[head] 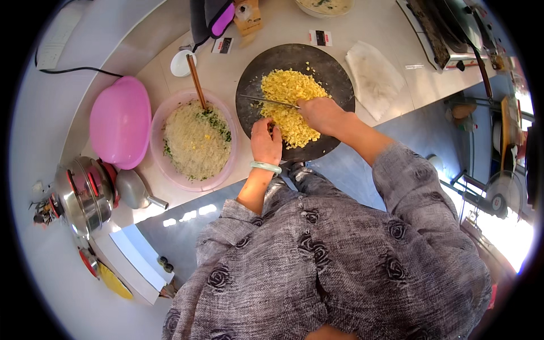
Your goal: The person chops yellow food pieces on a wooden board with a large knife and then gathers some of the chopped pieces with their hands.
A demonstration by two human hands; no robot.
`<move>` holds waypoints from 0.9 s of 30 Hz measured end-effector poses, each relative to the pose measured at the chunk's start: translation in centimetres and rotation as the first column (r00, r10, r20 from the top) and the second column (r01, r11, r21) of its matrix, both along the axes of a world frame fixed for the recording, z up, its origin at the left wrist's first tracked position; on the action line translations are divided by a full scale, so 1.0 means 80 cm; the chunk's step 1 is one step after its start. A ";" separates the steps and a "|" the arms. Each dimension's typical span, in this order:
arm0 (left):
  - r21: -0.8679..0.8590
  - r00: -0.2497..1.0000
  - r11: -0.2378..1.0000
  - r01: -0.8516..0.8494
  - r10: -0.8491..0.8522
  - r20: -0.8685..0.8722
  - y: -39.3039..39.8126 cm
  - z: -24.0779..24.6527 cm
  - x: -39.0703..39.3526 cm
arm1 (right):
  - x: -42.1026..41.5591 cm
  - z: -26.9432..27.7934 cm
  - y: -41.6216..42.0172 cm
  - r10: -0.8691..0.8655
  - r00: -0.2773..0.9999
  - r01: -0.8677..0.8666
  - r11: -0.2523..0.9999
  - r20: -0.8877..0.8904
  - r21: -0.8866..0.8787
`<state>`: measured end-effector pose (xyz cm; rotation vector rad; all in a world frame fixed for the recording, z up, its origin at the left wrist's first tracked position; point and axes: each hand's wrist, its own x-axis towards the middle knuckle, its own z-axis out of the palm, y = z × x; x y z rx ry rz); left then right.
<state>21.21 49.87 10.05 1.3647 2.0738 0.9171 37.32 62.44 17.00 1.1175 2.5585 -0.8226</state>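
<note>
Chopped yellow egg (293, 85) lies heaped on a round dark cutting board (255, 72). My right hand (321, 114) grips a knife (272, 101), whose narrow edge-on blade crosses the egg towards the board's left side. At the board's lower left is my left hand (267, 140), with fingers bent beside the egg; whether it holds anything is unclear. A pale bangle circles that wrist. To the left, a pink translucent basin (156, 142) holds pale shredded food (187, 140) and chopped greens (219, 125), with wooden chopsticks (196, 80) standing in it.
A pink plastic basin (121, 123), steel pots (80, 191) and a metal ladle-like vessel (134, 189) are at the left. A small white bowl (182, 63) sits behind the food basin. Right of the board lie a cloth (374, 78) and a gas stove with a pan (454, 25).
</note>
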 end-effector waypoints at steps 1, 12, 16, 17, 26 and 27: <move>0.019 1.000 1.000 0.004 -0.004 -0.010 -0.003 -0.001 -0.001 | 0.003 -0.006 -0.001 -0.001 1.000 0.001 1.000 -0.028 0.017; -0.053 1.000 0.999 0.000 -0.002 -0.031 -0.021 0.027 0.005 | 0.003 0.009 -0.012 -0.028 0.995 0.029 1.000 0.092 -0.009; -0.166 0.998 0.986 0.031 -0.023 0.053 -0.030 0.019 0.003 | 0.008 0.011 -0.006 -0.021 0.998 0.019 0.999 0.054 0.032; -0.139 0.996 0.990 0.005 0.008 0.093 -0.027 0.016 0.005 | 0.012 0.017 -0.001 -0.038 0.998 0.035 0.999 0.055 0.041; 0.013 0.999 0.999 0.031 -0.031 -0.005 0.010 0.011 0.021 | 0.038 -0.007 0.034 -0.012 1.000 0.014 0.995 -0.023 0.094; 0.020 0.998 0.998 0.052 -0.051 -0.032 0.014 0.014 0.019 | 0.038 -0.003 0.033 -0.021 1.000 0.023 0.996 -0.023 0.088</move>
